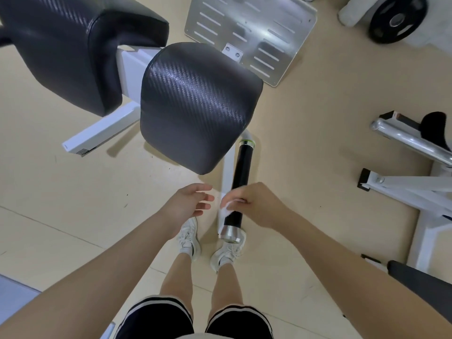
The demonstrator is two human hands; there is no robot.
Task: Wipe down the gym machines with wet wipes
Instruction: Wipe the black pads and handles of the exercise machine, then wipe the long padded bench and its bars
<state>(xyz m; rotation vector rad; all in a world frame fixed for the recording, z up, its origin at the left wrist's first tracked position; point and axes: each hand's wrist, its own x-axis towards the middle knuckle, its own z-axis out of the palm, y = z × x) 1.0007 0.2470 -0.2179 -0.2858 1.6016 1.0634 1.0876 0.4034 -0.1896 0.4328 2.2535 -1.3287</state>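
Note:
A black handle grip [241, 167] with a silver end cap [231, 234] sticks out toward me below a black padded seat [195, 104]. My right hand [254, 204] is closed around a white wet wipe [226, 209] and presses it against the lower part of the grip. My left hand [192, 200] hovers just left of the handle, fingers spread, holding nothing and touching nothing. A second black pad [73, 45] sits at the upper left on a white frame [102, 133].
A silver slotted footplate [252, 33] lies beyond the seat. A black weight plate [397, 19] is at the top right. Another machine's white frame [415, 189] and chrome bar [411, 140] stand to the right. My feet in white trainers [189, 237] stand on the beige floor.

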